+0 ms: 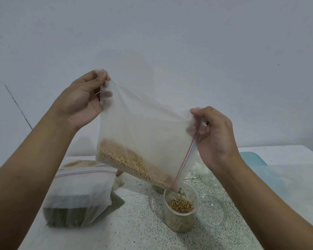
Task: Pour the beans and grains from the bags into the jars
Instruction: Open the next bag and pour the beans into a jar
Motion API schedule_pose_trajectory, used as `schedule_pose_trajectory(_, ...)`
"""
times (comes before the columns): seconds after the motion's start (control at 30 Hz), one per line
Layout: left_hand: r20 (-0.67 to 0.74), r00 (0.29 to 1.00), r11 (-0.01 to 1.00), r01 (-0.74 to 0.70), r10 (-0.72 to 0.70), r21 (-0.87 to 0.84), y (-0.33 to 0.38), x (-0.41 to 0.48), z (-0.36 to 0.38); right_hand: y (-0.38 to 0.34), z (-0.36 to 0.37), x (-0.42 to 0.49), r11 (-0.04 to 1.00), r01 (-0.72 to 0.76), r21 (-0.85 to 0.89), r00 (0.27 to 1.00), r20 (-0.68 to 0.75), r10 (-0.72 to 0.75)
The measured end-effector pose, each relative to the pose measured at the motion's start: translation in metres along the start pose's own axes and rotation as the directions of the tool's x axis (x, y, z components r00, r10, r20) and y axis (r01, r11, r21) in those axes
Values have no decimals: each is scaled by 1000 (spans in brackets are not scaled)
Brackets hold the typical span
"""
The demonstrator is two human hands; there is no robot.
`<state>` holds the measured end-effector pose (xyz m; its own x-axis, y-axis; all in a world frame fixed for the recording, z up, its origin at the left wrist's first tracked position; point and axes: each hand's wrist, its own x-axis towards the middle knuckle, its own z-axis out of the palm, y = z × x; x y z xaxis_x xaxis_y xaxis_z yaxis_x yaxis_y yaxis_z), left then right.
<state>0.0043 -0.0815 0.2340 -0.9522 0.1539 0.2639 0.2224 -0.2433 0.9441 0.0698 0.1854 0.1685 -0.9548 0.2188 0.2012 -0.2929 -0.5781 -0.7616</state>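
Both hands pinch the bag (145,127) — left hand (80,101) at 10 o'clock, right hand (213,136) at 3 — beans (132,163) spilling into the jar (180,210).

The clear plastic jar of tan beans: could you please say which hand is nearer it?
Right. The right hand pinches the clear zip bag above the clear plastic jar; the left hand holds the bag's raised corner, higher and farther left.

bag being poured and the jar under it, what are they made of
The bag looks like thin, cloudy soft plastic film; it creases where pinched and the beans show through. The jar is clear, rigid, smooth, probably plastic, possibly glass; beans visible through its wall.
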Motion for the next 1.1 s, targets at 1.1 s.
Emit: schedule_pose_trajectory(1.1, 36, 999, 1000, 3, -2, -13, -7, -10, 0, -1, -11, -3, 997, -67, 23, 998, 11, 67)
